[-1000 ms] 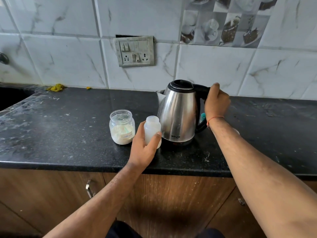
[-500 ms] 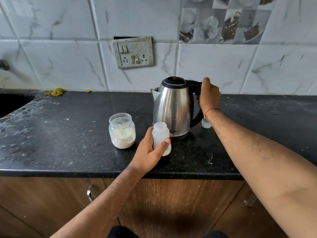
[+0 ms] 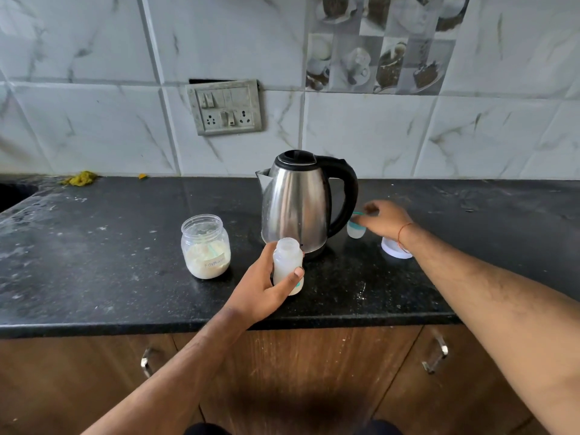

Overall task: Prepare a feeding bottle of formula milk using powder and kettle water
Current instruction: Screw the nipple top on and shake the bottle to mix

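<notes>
Left hand [image 3: 263,287] grips bottle [image 3: 288,265], fingers and thumb wrapped round its lower body; bottle stands upright on desk [image 3: 94,277], just in front of kettle [image 3: 301,202], mouth uncapped. Contents look milky white; fill level unclear through the cloudy wall.

Right hand [image 3: 384,219] reaches over teat ring [image 3: 356,227], a small piece with a teal band, sitting on desk just right of the kettle handle. Fingers curl loosely at its top edge; cannot tell whether they pinch it or only touch it. A clear cap [image 3: 394,248] sits near the right wrist, partly hidden by the forearm.

Kettle upright on desk, lid closed, no hand on it. Powder jar [image 3: 205,246] stands open, left of bottle, about half full, label handwritten.

Step in hand, by judgement: powder and water appear to be in; closing the bottle is under way, with the teat ring being fetched.

Next move calls for: a firm pinch on the ring, carrying it across in front of the kettle without knocking the handle, seating it square on the bottle mouth, then turning it down while the left hand holds the bottle against the twist. Cap follows. Bottle is light and narrow; it could tip if the left grip loosens.
</notes>
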